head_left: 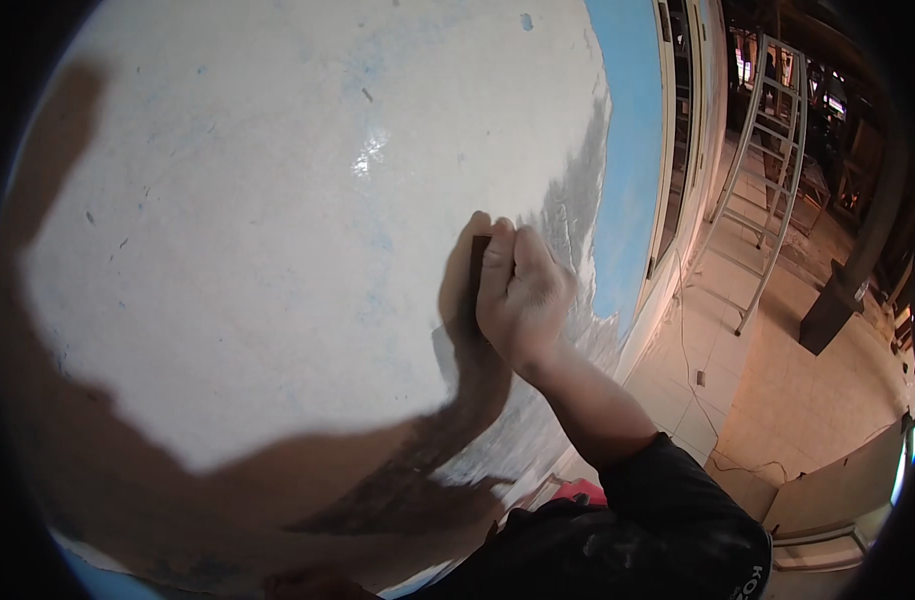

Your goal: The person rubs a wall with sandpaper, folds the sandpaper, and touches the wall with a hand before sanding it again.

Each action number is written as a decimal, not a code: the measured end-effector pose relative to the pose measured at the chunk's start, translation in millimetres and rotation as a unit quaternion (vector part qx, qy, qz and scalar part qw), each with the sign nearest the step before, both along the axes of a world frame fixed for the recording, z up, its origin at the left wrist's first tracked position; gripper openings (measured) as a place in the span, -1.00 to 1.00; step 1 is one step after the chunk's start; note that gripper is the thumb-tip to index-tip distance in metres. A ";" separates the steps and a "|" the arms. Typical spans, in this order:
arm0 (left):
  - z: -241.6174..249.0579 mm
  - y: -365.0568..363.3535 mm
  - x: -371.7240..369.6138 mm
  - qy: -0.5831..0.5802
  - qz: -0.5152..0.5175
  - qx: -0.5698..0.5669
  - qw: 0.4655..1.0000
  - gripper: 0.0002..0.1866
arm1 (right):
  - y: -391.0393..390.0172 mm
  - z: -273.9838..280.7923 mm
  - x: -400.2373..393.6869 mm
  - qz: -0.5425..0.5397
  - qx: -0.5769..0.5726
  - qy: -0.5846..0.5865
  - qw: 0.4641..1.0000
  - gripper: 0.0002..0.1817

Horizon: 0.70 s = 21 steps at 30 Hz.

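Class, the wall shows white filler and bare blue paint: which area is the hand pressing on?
The right hand presses a dark sanding block on the white filler patch, not the blue painted strip beside it.

1 hand (pixel 518 295), 1 sanding block (pixel 478 262), 1 wall (pixel 278 250), 1 ladder (pixel 768 170).

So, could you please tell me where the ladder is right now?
In the head view the ladder stands at the upper right on the tiled floor, beyond the white wall that the right hand presses.

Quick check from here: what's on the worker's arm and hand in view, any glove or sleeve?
The right hand is bare, no glove, dusted pale. The forearm is bare too; a black sleeve is pushed up toward the elbow, with pale smudges and white lettering near its lower edge. The left hand is not in view.
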<state>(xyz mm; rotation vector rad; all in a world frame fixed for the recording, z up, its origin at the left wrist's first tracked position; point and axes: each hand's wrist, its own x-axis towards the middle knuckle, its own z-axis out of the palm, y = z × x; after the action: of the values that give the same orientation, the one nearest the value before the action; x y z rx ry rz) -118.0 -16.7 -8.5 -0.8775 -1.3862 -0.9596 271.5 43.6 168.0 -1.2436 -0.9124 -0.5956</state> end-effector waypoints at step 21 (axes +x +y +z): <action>-15.3 5.9 -16.5 0.022 0.046 -0.003 0.999 -0.84 | -2.6 -31.7 -11.7 0.037 0.005 -0.080 0.996 -0.75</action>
<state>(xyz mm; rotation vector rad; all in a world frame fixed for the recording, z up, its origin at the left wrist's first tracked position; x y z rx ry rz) -134.6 -10.8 -23.8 -0.8279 -1.3803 -0.8620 259.8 41.1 136.2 -1.1606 -1.0839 -0.6461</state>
